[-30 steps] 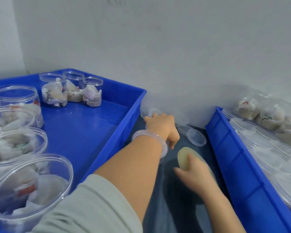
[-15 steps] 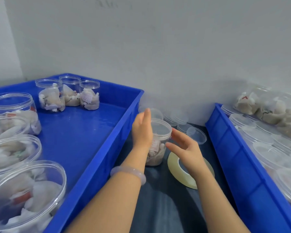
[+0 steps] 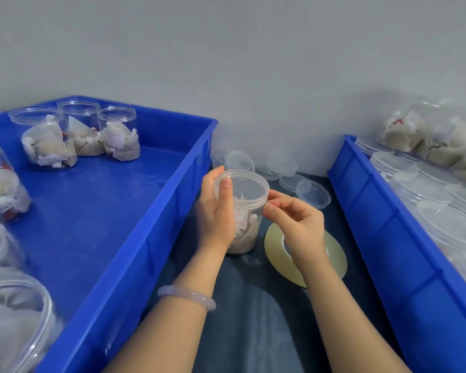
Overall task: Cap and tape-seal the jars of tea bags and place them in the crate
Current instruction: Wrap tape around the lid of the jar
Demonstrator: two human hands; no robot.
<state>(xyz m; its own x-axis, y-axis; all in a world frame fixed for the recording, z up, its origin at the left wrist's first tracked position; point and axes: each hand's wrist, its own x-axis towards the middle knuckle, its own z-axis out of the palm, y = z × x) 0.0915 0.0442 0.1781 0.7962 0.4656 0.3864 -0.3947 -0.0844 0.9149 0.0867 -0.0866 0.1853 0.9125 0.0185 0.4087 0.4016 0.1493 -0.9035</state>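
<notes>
Jar (image 3: pixel 242 185) capped — left hand (image 3: pixel 215 220) gripping, right hand (image 3: pixel 301 228) pinching

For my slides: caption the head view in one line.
Left hand grips a lidded clear plastic jar of tea bags; right hand pinches its rim beside a yellowish tape roll.

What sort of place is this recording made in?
Likely a small hand-packing station: left blue crate and right blue crate hold clear jars of tea bags, loose lids lie by the wall, a tape roll beside a capped jar.
</notes>
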